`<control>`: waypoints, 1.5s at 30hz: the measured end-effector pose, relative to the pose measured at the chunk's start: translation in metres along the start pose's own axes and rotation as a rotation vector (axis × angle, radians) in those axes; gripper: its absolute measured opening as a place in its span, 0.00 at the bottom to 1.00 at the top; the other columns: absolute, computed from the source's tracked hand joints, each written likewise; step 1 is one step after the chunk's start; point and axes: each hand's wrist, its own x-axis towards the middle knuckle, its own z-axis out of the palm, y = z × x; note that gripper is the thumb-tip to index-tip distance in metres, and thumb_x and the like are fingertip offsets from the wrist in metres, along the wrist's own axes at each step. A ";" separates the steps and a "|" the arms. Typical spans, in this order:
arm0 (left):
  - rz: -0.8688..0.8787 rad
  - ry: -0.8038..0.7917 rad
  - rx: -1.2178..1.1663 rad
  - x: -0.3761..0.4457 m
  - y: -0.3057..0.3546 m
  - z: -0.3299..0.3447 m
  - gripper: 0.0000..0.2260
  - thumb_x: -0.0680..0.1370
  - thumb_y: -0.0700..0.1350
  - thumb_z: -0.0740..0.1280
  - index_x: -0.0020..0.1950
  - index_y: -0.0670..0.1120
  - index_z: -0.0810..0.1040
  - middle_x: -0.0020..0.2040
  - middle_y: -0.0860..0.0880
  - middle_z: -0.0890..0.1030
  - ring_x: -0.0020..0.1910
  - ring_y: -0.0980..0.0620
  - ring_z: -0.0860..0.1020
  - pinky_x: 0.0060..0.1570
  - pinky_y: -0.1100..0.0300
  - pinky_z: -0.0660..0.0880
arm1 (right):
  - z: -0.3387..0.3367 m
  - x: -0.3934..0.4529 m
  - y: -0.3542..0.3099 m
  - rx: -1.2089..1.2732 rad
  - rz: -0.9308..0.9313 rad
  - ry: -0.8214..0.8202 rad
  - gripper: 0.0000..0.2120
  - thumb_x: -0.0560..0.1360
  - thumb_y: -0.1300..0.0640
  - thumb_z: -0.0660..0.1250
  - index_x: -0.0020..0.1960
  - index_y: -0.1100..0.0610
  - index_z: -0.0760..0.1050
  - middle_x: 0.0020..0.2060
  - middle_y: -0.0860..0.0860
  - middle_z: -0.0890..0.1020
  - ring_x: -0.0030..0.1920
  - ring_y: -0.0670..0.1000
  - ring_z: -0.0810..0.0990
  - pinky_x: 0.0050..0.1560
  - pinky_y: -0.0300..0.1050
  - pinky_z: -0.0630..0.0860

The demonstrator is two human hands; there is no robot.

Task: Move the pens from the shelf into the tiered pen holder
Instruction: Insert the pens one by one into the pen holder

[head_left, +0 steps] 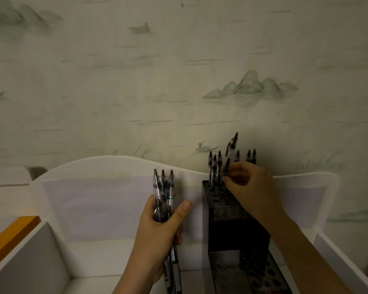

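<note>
My left hand (159,228) grips a bunch of three clear pens (163,187) with dark caps, held upright over the white shelf. The black tiered pen holder (238,230) stands to its right, with rows of round holes on two levels. Several pens (215,166) stand in the top tier at the back. My right hand (251,187) is above that top tier and pinches one pen (231,151), which leans slightly and sticks up higher than the others. Its lower end is hidden behind my fingers.
The white shelf has a curved back panel (106,166) against a wall papered with pale mountains. A white divider wall (36,251) stands at the left, with an orange-edged board (11,234) beyond it. Another white side wall (338,255) runs at the right.
</note>
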 end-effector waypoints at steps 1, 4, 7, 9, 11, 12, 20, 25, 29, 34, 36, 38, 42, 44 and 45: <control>-0.002 0.000 -0.002 0.000 0.000 0.000 0.24 0.61 0.51 0.75 0.54 0.45 0.76 0.29 0.49 0.73 0.27 0.49 0.69 0.29 0.55 0.69 | 0.000 -0.002 0.000 -0.023 0.000 -0.003 0.10 0.70 0.60 0.76 0.46 0.49 0.79 0.36 0.40 0.82 0.37 0.37 0.82 0.41 0.28 0.78; -0.005 -0.002 -0.010 0.000 -0.001 0.002 0.23 0.62 0.50 0.74 0.54 0.45 0.76 0.29 0.49 0.73 0.27 0.49 0.69 0.29 0.56 0.68 | 0.000 -0.005 -0.002 -0.065 0.009 -0.009 0.09 0.69 0.59 0.76 0.48 0.52 0.81 0.35 0.38 0.81 0.37 0.35 0.80 0.39 0.23 0.74; -0.007 -0.008 -0.016 0.000 -0.001 0.004 0.23 0.62 0.49 0.74 0.54 0.45 0.76 0.30 0.48 0.72 0.27 0.49 0.68 0.28 0.56 0.68 | -0.001 -0.006 -0.005 -0.103 0.002 -0.008 0.09 0.69 0.59 0.77 0.48 0.53 0.82 0.34 0.40 0.80 0.36 0.34 0.78 0.38 0.20 0.71; -0.007 -0.006 -0.014 0.000 -0.001 0.005 0.22 0.62 0.49 0.74 0.54 0.44 0.76 0.30 0.48 0.72 0.26 0.50 0.68 0.28 0.56 0.68 | 0.000 -0.006 -0.007 -0.148 -0.009 -0.016 0.08 0.69 0.59 0.76 0.48 0.54 0.82 0.34 0.42 0.80 0.35 0.34 0.77 0.39 0.19 0.71; -0.006 -0.005 -0.006 0.000 -0.001 0.004 0.22 0.63 0.49 0.74 0.54 0.45 0.76 0.30 0.48 0.73 0.27 0.50 0.69 0.28 0.56 0.68 | 0.000 -0.006 -0.008 -0.181 -0.016 -0.029 0.08 0.70 0.58 0.76 0.49 0.55 0.83 0.36 0.44 0.82 0.35 0.34 0.76 0.38 0.20 0.71; -0.006 -0.007 -0.002 0.000 -0.001 0.004 0.22 0.63 0.50 0.74 0.54 0.46 0.76 0.30 0.48 0.72 0.27 0.50 0.69 0.29 0.56 0.68 | 0.001 -0.006 -0.008 -0.193 -0.019 -0.032 0.09 0.70 0.58 0.76 0.49 0.55 0.83 0.38 0.46 0.84 0.34 0.36 0.77 0.38 0.22 0.71; -0.009 -0.029 -0.008 -0.003 -0.001 0.008 0.22 0.63 0.50 0.74 0.54 0.46 0.76 0.30 0.47 0.72 0.28 0.50 0.68 0.30 0.55 0.68 | 0.003 -0.006 -0.008 -0.234 0.005 -0.046 0.06 0.71 0.58 0.74 0.49 0.55 0.83 0.37 0.45 0.83 0.32 0.35 0.74 0.34 0.19 0.68; -0.007 -0.032 0.002 -0.004 -0.003 0.008 0.22 0.63 0.51 0.75 0.54 0.48 0.77 0.31 0.48 0.73 0.29 0.49 0.68 0.30 0.55 0.69 | 0.005 -0.008 -0.006 -0.229 0.014 -0.021 0.06 0.71 0.58 0.75 0.48 0.54 0.83 0.38 0.46 0.85 0.33 0.34 0.75 0.34 0.19 0.68; -0.006 -0.035 0.001 -0.004 -0.004 0.008 0.22 0.63 0.50 0.75 0.54 0.48 0.76 0.32 0.47 0.73 0.29 0.49 0.69 0.30 0.55 0.68 | 0.003 -0.011 -0.005 -0.244 0.014 -0.007 0.06 0.70 0.58 0.76 0.47 0.54 0.83 0.38 0.46 0.85 0.35 0.38 0.78 0.36 0.22 0.68; -0.002 -0.048 0.008 -0.005 -0.004 0.008 0.20 0.65 0.49 0.75 0.54 0.47 0.76 0.32 0.47 0.73 0.29 0.49 0.69 0.30 0.56 0.70 | -0.006 -0.016 -0.004 -0.227 0.028 0.015 0.08 0.69 0.56 0.76 0.47 0.52 0.83 0.38 0.45 0.85 0.36 0.39 0.80 0.37 0.29 0.74; -0.001 -0.045 0.008 -0.004 -0.005 0.009 0.16 0.70 0.47 0.74 0.55 0.46 0.76 0.32 0.46 0.73 0.29 0.49 0.69 0.30 0.55 0.70 | -0.013 -0.022 -0.007 -0.197 0.025 0.041 0.07 0.69 0.57 0.76 0.47 0.53 0.82 0.36 0.43 0.83 0.36 0.38 0.81 0.35 0.26 0.73; 0.000 -0.044 0.009 -0.003 -0.006 0.010 0.12 0.73 0.46 0.72 0.55 0.46 0.76 0.33 0.46 0.72 0.29 0.49 0.69 0.30 0.55 0.70 | -0.018 -0.033 -0.016 -0.141 0.004 0.069 0.06 0.69 0.58 0.77 0.45 0.53 0.82 0.34 0.41 0.82 0.40 0.35 0.80 0.35 0.22 0.71; -0.012 -0.071 -0.015 -0.004 -0.006 0.016 0.12 0.76 0.46 0.70 0.55 0.42 0.74 0.34 0.45 0.70 0.30 0.48 0.69 0.30 0.55 0.69 | -0.018 -0.065 -0.043 0.000 0.001 -0.069 0.05 0.69 0.55 0.77 0.41 0.51 0.81 0.31 0.42 0.82 0.35 0.39 0.81 0.36 0.28 0.75; -0.016 -0.076 -0.001 -0.004 -0.005 0.019 0.12 0.76 0.46 0.70 0.55 0.42 0.74 0.34 0.44 0.72 0.30 0.48 0.71 0.31 0.54 0.72 | -0.013 -0.079 -0.052 0.075 0.029 -0.203 0.05 0.68 0.53 0.77 0.39 0.51 0.81 0.31 0.43 0.82 0.32 0.43 0.81 0.36 0.34 0.78; -0.015 -0.071 0.010 -0.004 -0.005 0.020 0.11 0.76 0.47 0.70 0.54 0.44 0.75 0.34 0.44 0.73 0.31 0.48 0.72 0.33 0.53 0.74 | -0.010 -0.084 -0.055 0.126 0.057 -0.275 0.06 0.68 0.52 0.77 0.38 0.51 0.80 0.31 0.45 0.83 0.32 0.44 0.81 0.36 0.37 0.79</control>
